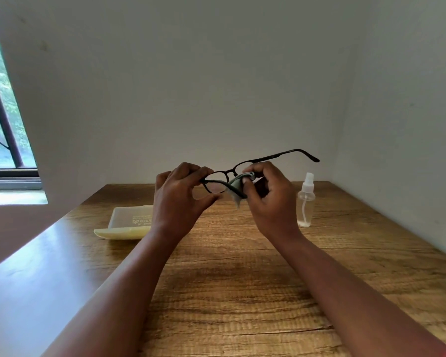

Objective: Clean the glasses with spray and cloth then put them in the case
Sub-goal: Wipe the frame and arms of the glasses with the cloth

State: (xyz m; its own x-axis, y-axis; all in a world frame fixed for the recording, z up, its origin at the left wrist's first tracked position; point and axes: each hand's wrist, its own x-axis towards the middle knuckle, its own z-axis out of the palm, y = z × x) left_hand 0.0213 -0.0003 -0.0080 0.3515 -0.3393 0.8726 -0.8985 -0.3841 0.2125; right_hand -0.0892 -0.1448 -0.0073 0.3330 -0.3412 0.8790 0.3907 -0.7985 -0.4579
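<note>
At the far left a window (5, 124) let daylight onto the wooden table (242, 279). Next along, toward the table's left side, the pale case (129, 222) lay open, its lid folded down toward the person, with nothing visible inside it.

The left hand (178, 199) was raised above the table, fingers curled over the top and thumb underneath, pinching the dark-framed glasses (224, 179) at the outer edge of one rim. The glasses were held in the air between both hands, well above the table, one temple arm unfolded and pointing off to the right.

The right hand (271, 199) had its fingers curled round a small grey cloth (236, 188), pressing it against the other lens (that lens was mostly hidden behind cloth and fingers, so whether it was clean could not be told).

To the right, near the wall, the clear spray bottle (305, 202) stood upright on the table, untouched by either hand.

The frame looked light and thin, probably somewhat flexible at the bridge and hinges, so it was best gripped at the rim beside the lens being rubbed rather than by the outstretched temple. The lenses would likely smear under bare fingertips; the soft cloth should stay between skin and glass.
</note>
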